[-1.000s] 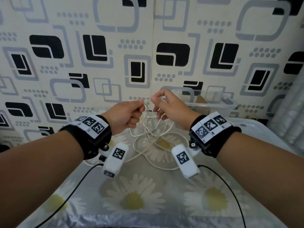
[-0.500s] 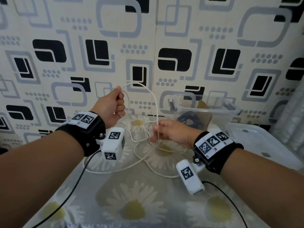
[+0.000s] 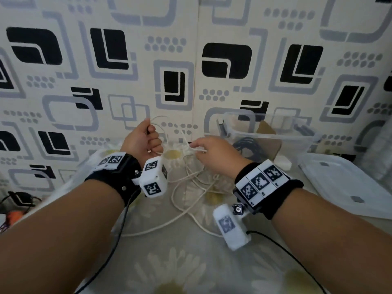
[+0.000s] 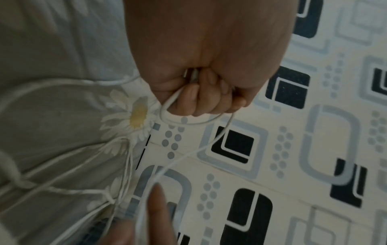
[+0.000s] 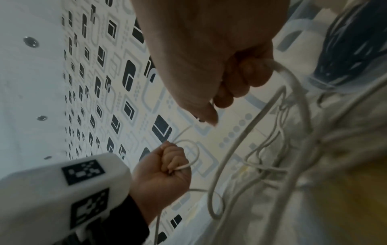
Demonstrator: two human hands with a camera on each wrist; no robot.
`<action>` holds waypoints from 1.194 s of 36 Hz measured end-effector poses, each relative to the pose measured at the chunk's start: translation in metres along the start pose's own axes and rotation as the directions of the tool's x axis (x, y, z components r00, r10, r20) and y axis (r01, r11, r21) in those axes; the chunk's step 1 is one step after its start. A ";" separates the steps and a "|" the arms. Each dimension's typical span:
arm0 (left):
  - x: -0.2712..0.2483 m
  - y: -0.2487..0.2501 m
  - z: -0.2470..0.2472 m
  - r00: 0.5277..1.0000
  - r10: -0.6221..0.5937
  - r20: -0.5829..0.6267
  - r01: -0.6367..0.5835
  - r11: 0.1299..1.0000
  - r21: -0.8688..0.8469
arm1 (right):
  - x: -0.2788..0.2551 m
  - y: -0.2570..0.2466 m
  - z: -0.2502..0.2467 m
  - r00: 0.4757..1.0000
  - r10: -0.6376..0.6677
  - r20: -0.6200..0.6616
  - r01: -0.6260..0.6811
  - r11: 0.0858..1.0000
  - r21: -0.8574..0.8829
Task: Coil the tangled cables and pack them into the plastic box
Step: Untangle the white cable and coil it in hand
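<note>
A tangled white cable (image 3: 191, 194) lies on the daisy-print tablecloth and rises to both hands. My left hand (image 3: 146, 141) is a fist gripping a small loop of that white cable (image 4: 184, 119), held above the table near the wall. My right hand (image 3: 207, 153) pinches the same white cable (image 5: 293, 92) a little lower, to the right of the left hand. The clear plastic box (image 3: 271, 134) stands at the back right, with a coiled dark cable (image 3: 246, 145) inside it.
The box's clear lid (image 3: 347, 187) lies flat on the table at the right. Patterned wall panels (image 3: 191, 60) close the back. A small white object (image 3: 282, 163) sits beside the box. Black wrist-camera leads (image 3: 118, 240) trail along both forearms.
The left hand dropped lower with its end of the cable, so the tall arch shrank to a small loop. The right hand moved up and right, closer to the box.
</note>
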State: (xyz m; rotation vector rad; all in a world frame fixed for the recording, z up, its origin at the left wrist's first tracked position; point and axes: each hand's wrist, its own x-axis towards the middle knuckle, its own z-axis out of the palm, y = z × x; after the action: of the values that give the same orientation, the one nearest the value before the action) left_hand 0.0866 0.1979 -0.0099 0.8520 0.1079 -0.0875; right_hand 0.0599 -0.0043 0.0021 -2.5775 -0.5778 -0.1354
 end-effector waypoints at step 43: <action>0.011 -0.038 -0.007 0.949 0.115 0.295 -0.220 0.909 0.353 | 0.026 0.012 0.016 0.969 -0.211 0.126 0.125 0.865 0.486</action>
State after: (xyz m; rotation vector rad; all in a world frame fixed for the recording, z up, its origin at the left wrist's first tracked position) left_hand 0.0924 0.1780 -0.0442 1.2296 -0.2480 -0.0607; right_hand 0.0886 0.0040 -0.0123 -2.0673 -0.7924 0.1627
